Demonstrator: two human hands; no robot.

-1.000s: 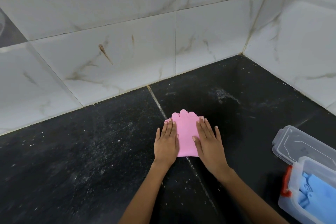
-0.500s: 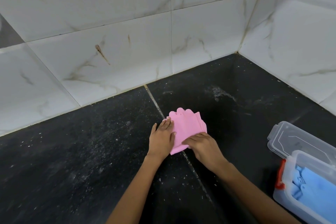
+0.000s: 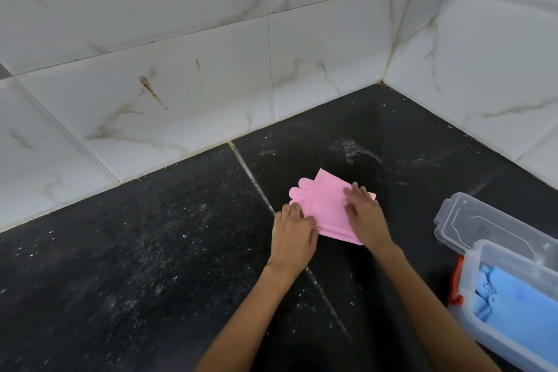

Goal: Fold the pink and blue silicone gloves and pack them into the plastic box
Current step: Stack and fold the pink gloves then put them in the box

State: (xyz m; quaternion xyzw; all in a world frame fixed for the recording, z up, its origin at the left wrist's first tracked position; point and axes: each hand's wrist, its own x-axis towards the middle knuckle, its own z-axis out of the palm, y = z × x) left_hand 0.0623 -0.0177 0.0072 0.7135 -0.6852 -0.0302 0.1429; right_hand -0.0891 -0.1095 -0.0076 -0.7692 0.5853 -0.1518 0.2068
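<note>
Currently the pink gloves [image 3: 324,208] are lying folded flat on the black stone floor [image 3: 136,266], just past the middle of the view toward 12 o'clock, finger tips pointing to about 10 o'clock and the cuff edge running toward 4 o'clock. The left hand [image 3: 294,234] is sitting at the 8 o'clock corner of the pink stack, fingers curled at its edge as if pinching it; the blur is leaving the exact hold uncertain. The right hand [image 3: 363,214] is resting on top at the 3 o'clock side, fingers spread fairly straight and pressing the layers down, not closing round anything. The plastic box [image 3: 474,293] is standing open at 4 o'clock, well apart from the pink stack, with the blue gloves [image 3: 513,302] already lying inside and the clear lid [image 3: 471,220] lying just beyond it, touching or nearly so. Judgement: the silicone is looking thin, light and floppy, with a tendency to spring open and to cling to the stone instead of sliding, so one hand is needing to hold the fold shut throughout. Best hold is probably a pinch through all layers at the folded cuff edge, with the other hand supporting under the finger end. White marble-look wall tiles [image 3: 181,84] are filling the view from 9 to 2 o'clock.
</note>
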